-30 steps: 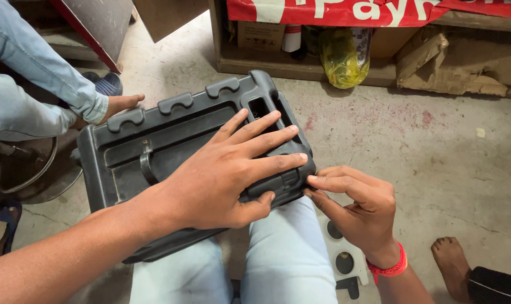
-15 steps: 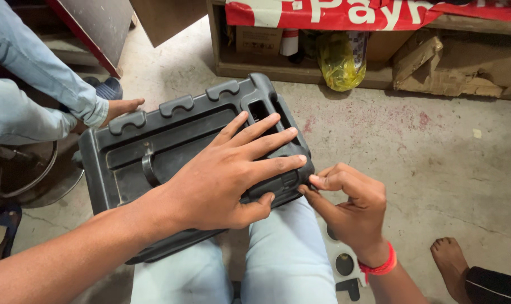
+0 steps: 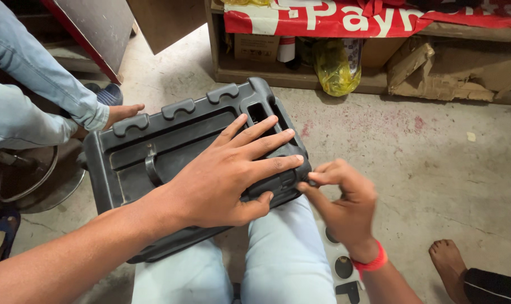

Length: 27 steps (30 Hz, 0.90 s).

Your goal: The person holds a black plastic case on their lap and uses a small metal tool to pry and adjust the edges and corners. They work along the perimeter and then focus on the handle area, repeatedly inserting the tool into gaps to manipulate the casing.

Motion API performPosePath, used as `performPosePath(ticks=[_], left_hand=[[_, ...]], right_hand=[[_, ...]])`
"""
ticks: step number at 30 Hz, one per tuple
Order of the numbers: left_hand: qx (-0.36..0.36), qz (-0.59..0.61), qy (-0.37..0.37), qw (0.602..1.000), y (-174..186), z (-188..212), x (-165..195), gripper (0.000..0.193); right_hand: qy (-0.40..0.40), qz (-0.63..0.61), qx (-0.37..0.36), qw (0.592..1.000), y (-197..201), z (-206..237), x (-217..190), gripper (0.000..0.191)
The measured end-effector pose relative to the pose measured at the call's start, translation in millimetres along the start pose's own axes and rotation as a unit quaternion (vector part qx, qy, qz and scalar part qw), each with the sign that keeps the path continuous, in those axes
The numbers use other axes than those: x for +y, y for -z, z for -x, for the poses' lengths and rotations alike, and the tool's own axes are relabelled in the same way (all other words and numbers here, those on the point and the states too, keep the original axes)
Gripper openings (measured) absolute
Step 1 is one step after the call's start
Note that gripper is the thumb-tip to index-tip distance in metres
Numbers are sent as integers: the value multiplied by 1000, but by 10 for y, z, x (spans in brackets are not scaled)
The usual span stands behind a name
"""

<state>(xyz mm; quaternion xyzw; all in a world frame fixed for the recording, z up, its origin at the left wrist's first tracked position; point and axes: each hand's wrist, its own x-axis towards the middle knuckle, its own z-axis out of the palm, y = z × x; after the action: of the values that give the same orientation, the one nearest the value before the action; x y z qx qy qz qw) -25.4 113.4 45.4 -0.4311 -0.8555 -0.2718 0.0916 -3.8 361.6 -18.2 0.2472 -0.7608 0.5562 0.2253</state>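
Centrally: one dark grey moulded plastic casing [image 3: 176,146], rectangular, with scalloped ridges along its far edge and rectangular cut-outs near its right end, lying tilted across the seated person's lap on pale blue trousers [image 3: 283,253]. Left hand [image 3: 227,174]: laid flat on the casing's upper face, fingers spread wide, thumb hooked over the near edge, pressing rather than gripping. Right hand [image 3: 342,200], with a red wristband [image 3: 371,263]: fingertips pinched together at the casing's near right corner, touching it; what they pinch is too small and blurred to tell. Beside the casing's left end: another person's arm in a light denim sleeve [image 3: 36,84]. Underfoot: stained concrete floor [image 3: 435,157].
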Motion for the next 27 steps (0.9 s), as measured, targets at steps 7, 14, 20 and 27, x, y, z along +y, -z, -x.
performPosePath(ticks=[7,14,20,27], left_hand=[[5,11,6,1000,28,-17,13,79],[33,17,1,999,71,0,33,81],[126,-19,-1,992,158,12,22,72],[182,-33,206,961,665,352,-308,27]], right_hand=[[-102,-175,148,968,308,-275,-300,12],[-34,116,-50,991,-15,-413,-303,31],[33,80,-3,996,-280,-328,-115,20],[-9,39,3,999,-281,-271,41,14]])
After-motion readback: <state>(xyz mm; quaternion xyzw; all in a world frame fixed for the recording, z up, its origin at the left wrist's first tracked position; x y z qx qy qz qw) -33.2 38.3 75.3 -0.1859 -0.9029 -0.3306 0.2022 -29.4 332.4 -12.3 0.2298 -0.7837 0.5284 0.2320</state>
